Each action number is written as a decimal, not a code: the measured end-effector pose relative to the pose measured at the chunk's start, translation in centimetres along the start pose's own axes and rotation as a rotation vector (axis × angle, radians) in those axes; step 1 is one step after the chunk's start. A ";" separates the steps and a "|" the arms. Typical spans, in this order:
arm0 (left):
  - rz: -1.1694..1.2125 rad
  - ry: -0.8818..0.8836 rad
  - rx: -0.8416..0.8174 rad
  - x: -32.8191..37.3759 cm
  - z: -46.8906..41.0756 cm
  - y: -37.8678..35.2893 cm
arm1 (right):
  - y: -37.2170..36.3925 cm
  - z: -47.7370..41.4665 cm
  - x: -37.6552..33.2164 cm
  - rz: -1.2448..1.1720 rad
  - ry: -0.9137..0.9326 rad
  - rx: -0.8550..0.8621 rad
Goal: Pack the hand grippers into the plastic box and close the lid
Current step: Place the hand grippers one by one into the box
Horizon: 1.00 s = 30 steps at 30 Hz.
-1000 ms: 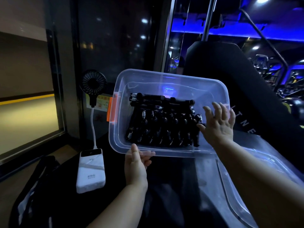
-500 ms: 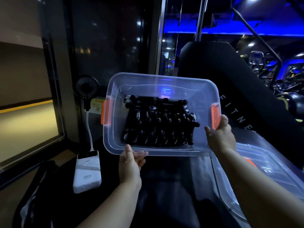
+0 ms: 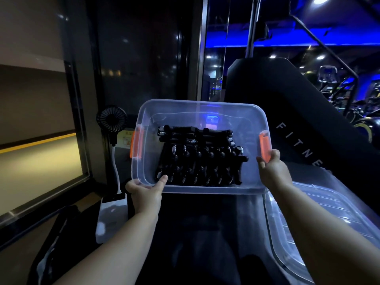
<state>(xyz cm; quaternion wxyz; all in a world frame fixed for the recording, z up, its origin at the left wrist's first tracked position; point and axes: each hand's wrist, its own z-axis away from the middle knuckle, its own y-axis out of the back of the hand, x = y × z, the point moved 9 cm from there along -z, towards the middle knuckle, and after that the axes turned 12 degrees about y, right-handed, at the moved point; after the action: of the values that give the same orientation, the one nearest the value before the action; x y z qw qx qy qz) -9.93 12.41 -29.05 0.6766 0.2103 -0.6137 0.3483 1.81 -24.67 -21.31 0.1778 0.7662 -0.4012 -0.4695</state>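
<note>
You are holding the plastic box (image 3: 201,102) tilted toward you: left hand (image 3: 144,191) pinching its near-left corner, right hand (image 3: 274,172) gripping the right rim by the orange latch (image 3: 264,146). The hand grippers (image 3: 199,159) are lying inside; steeper tilting is probably risking a spill. The lid (image 3: 320,219) is lying near-right.

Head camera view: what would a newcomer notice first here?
A clear plastic box, held at centre by the left hand and right hand, has black hand grippers packed inside. Its orange latches stand out at either end, and its lid lies to the right.
</note>
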 end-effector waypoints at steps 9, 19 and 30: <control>-0.155 -0.038 0.054 2.6 -1.2 0.3 | 1.9 0.6 -0.7 -0.042 0.042 0.018; -0.167 -0.098 -0.071 3.5 0.3 -3.4 | 6.6 1.9 1.7 0.027 -0.001 0.058; -0.539 -0.288 -0.146 7.1 0.4 -6.3 | 10.9 3.5 4.4 0.089 -0.040 0.072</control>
<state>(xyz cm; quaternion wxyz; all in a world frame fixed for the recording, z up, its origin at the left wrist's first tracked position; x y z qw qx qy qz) -5.59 9.38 -21.13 0.6642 0.3634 -0.6487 0.0779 -5.07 -34.41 -18.50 0.1629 0.7441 -0.4548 -0.4615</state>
